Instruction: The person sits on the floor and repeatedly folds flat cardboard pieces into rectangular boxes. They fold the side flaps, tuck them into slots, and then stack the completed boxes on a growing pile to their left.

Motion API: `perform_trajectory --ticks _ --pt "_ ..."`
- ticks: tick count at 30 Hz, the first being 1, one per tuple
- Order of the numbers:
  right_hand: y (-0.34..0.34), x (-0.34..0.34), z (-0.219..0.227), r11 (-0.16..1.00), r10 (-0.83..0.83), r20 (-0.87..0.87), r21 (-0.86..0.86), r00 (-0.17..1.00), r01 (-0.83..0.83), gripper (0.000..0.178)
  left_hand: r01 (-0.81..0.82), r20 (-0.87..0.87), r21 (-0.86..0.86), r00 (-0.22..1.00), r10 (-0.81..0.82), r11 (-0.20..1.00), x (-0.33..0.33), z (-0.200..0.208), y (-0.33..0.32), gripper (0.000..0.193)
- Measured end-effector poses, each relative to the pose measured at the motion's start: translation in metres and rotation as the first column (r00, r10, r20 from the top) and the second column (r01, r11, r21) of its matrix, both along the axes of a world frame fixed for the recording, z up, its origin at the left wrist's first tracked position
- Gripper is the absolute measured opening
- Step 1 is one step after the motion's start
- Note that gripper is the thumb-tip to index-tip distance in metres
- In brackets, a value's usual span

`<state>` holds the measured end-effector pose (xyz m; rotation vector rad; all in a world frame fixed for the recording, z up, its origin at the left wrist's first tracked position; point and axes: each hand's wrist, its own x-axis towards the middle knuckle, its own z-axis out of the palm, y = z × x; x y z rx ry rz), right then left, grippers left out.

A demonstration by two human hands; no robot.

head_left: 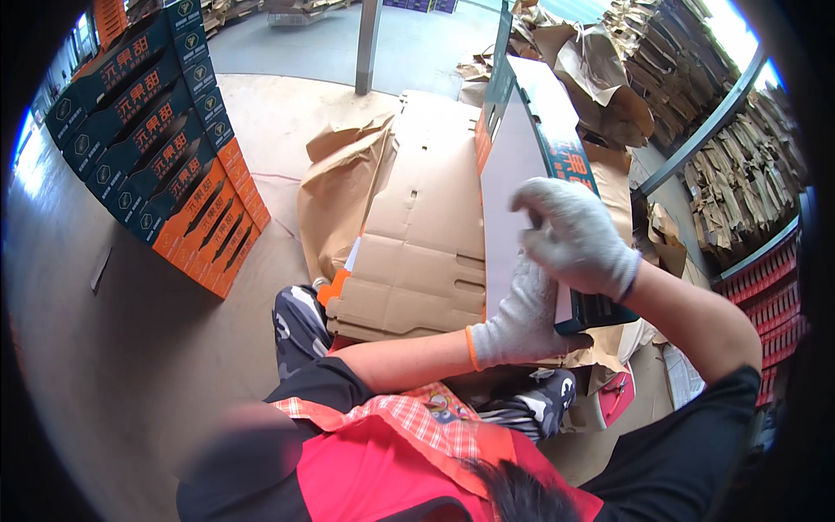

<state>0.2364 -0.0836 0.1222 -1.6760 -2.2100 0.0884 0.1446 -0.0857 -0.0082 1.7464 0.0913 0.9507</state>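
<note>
A part-folded carton [513,187], white inside and dark green with orange lettering outside, stands on edge in front of me. My left hand [522,317], in a grey knit glove with an orange cuff, is at its near end, thumb stretched along the bottom corner and fingers up against the wall. Part of those fingers is hidden behind my right hand [578,235]. That hand, gloved in grey too, is over the carton's upper near part, its fingers curved and a gap between thumb and forefinger. Beside the carton lies a stack of flat brown cardboard blanks [417,226].
A tall stack of green and orange cartons [165,148] stands at the left. Crumpled brown paper [344,191] sits beside the blanks. A metal post [369,48] rises beyond. Piled cardboard [748,174] and red crates [765,304] are at the right, near a pink-red stool [616,396].
</note>
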Motion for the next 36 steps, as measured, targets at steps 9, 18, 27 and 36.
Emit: perform_trajectory --ticks 9,18,27,36 --pt "0.105 -0.033 0.031 0.874 -0.099 -0.511 0.367 0.854 0.32 0.044 -0.094 0.157 -0.117 0.981 0.112 0.989 -0.078 -0.002 0.023 0.097" --pt "0.132 -0.027 -0.053 0.996 0.011 0.224 -0.083 0.975 0.008 0.028 0.053 -0.308 -0.027 0.949 -0.059 0.998 -0.128 -0.009 -0.002 0.086" --pt "0.014 0.123 -0.162 0.945 -0.036 0.794 -0.171 0.607 0.28 0.019 -0.377 0.059 0.883 0.681 0.73 0.28 -0.235 -0.008 0.073 0.055" --pt "-0.119 0.07 -0.157 0.927 0.287 0.408 -0.347 0.867 -0.143 0.08 0.762 -0.811 0.576 0.487 0.323 0.296 -0.159 -0.056 0.13 0.05"
